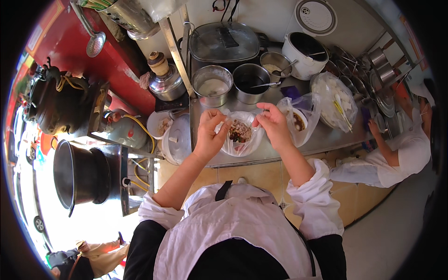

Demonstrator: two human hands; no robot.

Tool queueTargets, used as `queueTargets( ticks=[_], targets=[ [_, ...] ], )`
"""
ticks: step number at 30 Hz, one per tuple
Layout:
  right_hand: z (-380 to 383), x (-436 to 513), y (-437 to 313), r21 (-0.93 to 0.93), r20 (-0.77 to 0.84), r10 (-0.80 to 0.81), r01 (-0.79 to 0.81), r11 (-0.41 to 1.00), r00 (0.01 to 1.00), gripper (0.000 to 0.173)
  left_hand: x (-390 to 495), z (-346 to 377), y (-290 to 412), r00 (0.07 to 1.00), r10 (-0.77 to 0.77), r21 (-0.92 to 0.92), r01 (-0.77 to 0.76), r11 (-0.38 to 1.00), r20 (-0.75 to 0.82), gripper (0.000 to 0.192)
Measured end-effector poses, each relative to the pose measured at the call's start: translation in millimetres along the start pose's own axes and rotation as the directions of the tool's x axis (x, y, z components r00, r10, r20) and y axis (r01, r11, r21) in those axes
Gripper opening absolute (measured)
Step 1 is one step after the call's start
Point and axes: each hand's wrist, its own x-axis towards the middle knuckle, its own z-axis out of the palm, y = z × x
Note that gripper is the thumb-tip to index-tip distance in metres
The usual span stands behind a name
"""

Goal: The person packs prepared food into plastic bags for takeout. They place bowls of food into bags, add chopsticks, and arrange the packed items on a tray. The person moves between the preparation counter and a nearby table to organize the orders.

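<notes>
A clear plastic bag (pixel 257 140) lines a bowl before me, with pinkish-tan chopped food (pixel 241 132) and dark and green bits inside. At the bag's left rim, my left hand (pixel 212 131) pinches the plastic between thumb and fingers. My right hand (pixel 272 122) holds the opposite rim near its fingertips. Just right of that hand stands a second bagged bowl (pixel 301 120) with brown liquid. Behind the bowls are a steel pot of whitish contents (pixel 212 85) and a steel pot of dark liquid (pixel 250 82) with a spoon.
A lidded electric pan (pixel 224 42) and an open white rice cooker (pixel 304 57) stand at the back. To the right are a bag of white pieces (pixel 334 92) and a co-worker (pixel 392 154). A large dark pot (pixel 80 175) sits left, beside a gas cylinder (pixel 126 131).
</notes>
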Motion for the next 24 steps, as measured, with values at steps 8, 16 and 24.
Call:
queueTargets(
  ticks=[8, 16, 24],
  targets=[
    [29, -53, 15, -0.442, 0.195, -0.353, 0.404, 0.801, 0.915, 0.024, -5, 15, 11, 0.975, -0.052, -0.302, 0.118, 0.946, 0.217, 0.009],
    [18, -54, 36, -0.080, -0.055, -0.081, 0.076, 0.994, 0.995, 0.019, -1, 22, 40, 0.921, 0.238, 0.015, -0.254, 0.967, 0.309, 0.021],
    [-22, -87, 47, -0.332, -0.196, -0.290, 0.214, 0.918, 0.937, 0.009, -36, -6, -43, 0.884, -0.462, -0.154, 0.468, 0.870, 0.075, 0.021]
  ],
)
